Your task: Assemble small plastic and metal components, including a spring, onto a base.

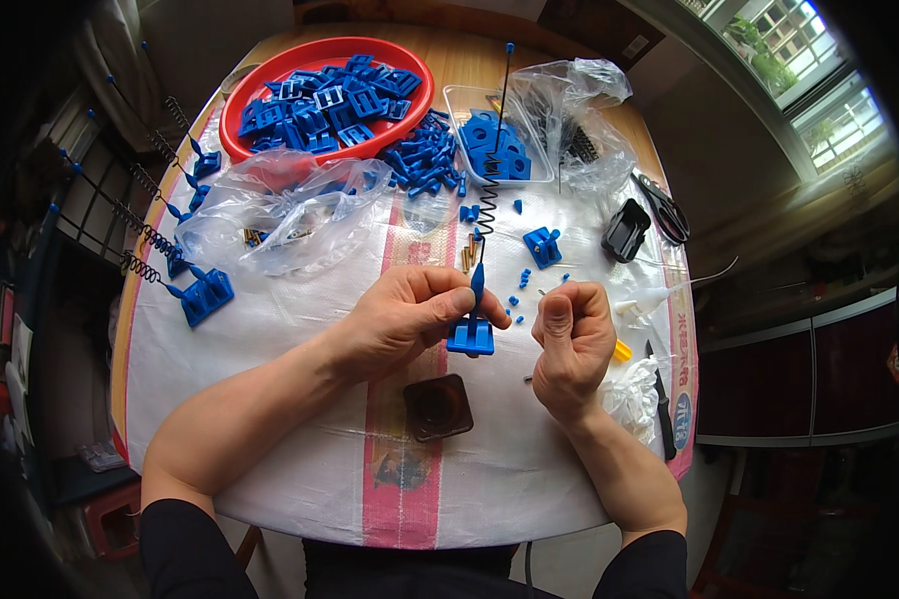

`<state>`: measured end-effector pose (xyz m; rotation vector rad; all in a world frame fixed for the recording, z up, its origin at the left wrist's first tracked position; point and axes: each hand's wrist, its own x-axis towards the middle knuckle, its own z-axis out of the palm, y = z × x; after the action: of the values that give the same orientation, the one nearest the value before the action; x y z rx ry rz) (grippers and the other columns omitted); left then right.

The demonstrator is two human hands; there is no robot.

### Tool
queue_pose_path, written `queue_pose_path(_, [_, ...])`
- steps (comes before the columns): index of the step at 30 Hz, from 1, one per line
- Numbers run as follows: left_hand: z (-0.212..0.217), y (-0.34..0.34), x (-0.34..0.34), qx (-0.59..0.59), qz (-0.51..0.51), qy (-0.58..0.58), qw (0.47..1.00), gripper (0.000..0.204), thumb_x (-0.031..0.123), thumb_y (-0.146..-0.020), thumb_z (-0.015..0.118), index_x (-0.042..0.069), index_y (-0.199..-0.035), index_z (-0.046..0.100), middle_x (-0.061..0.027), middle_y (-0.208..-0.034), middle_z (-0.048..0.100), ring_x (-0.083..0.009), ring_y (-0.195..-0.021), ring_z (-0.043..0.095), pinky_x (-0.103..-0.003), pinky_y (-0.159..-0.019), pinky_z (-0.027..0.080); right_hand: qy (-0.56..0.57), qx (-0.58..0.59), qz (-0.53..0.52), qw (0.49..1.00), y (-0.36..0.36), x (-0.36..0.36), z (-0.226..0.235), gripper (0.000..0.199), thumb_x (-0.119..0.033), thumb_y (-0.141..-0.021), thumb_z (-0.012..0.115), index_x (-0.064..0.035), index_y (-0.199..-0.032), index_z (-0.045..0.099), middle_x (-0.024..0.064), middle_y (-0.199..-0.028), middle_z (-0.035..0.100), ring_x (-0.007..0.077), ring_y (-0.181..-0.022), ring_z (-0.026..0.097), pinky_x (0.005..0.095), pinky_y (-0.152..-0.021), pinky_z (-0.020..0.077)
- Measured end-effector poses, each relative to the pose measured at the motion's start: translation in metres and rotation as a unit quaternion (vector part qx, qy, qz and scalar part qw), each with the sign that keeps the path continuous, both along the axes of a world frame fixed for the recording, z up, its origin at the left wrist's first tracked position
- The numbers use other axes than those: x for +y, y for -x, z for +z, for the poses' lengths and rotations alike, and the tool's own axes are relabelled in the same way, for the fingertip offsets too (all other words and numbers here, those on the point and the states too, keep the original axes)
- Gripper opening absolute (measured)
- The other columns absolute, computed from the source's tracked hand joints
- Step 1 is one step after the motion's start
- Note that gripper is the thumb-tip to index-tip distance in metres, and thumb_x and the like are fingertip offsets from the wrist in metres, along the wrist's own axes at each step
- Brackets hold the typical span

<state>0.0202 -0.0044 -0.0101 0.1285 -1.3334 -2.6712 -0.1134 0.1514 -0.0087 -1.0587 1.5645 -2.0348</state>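
Note:
My left hand (410, 314) pinches the blue tapered stem of a spring rod assembly (470, 336). A slotted blue base sits at its lower end. Above the stem rises a black coil spring (487, 205), then a thin straight rod with a blue tip. To the right, my right hand (574, 344) is closed, thumb against the curled fingers. A tiny light bit shows at its fingertips, too small to name. A dark brown square dish (438, 407) lies below my left hand. Beyond my right hand are small blue pieces (523, 279) and a loose blue base (543, 247).
A red basin (422, 62) of blue bases stands at the back left, beside a pile of blue stems (425, 155). A clear tub (541, 172) holds flat blue parts. Several similar assemblies (206, 296) line the left edge. Scissors (666, 212) and a black case (626, 231) lie right.

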Motion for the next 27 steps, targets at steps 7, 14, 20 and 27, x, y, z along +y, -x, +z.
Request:
queue_pose_path(7, [0.0001, -0.0005, -0.0028, -0.011, -0.006, 0.002, 1.0, 0.032, 0.027, -0.095, 0.064, -0.003, -0.107, 0.065, -0.0162, -0.105, 0.069, -0.0149, -0.089, 0.067, -0.029, -0.078, 0.056, -0.023, 0.004, -0.01, 1.0, 0.0007, 0.0024, -0.002, 0.017, -0.018, -0.1, 0.058, -0.0059, -0.093, 0.049, -0.0039, -0.077, 0.049, 0.0009, -0.064, 0.038, 0.0165, -0.056, 0.0297])
queue_pose_path(14, [0.0004, 0.0002, -0.002, -0.011, 0.013, -0.001, 1.0, 0.023, 0.018, -0.095, 0.064, -0.004, -0.101, 0.064, -0.0164, -0.103, 0.069, -0.0175, -0.087, 0.068, -0.031, -0.077, 0.057, -0.022, 0.002, -0.01, 1.0, -0.0016, 0.0033, -0.0009, 0.015, -0.017, -0.1, 0.056, -0.0053, -0.093, 0.05, -0.0044, -0.074, 0.048, 0.0007, -0.062, 0.037, 0.0169, -0.054, 0.0285])
queue_pose_path(20, [0.0009, -0.0004, -0.0028, -0.039, 0.027, 0.009, 0.999, 0.017, 0.016, -0.088, 0.072, 0.003, -0.091, 0.062, -0.0183, -0.1, 0.07, -0.0186, -0.09, 0.069, -0.031, -0.08, 0.057, -0.021, 0.022, -0.004, 1.0, -0.0048, 0.0026, -0.0011, 0.013, -0.015, -0.101, 0.053, -0.0035, -0.096, 0.051, -0.0035, -0.076, 0.05, 0.0009, -0.063, 0.038, 0.0171, -0.055, 0.0303])
queue_pose_path(27, [-0.0002, 0.0014, -0.0007, -0.058, 0.049, 0.023, 0.997, 0.015, 0.012, -0.087, 0.074, 0.004, -0.088, 0.061, -0.017, -0.097, 0.071, -0.0166, -0.086, 0.068, -0.029, -0.076, 0.055, -0.081, 0.039, 0.015, 0.996, -0.0084, 0.0007, -0.0014, 0.013, -0.012, -0.1, 0.054, -0.0006, -0.104, 0.055, 0.0, -0.082, 0.056, 0.0051, -0.07, 0.05, 0.0201, -0.063, 0.0422])
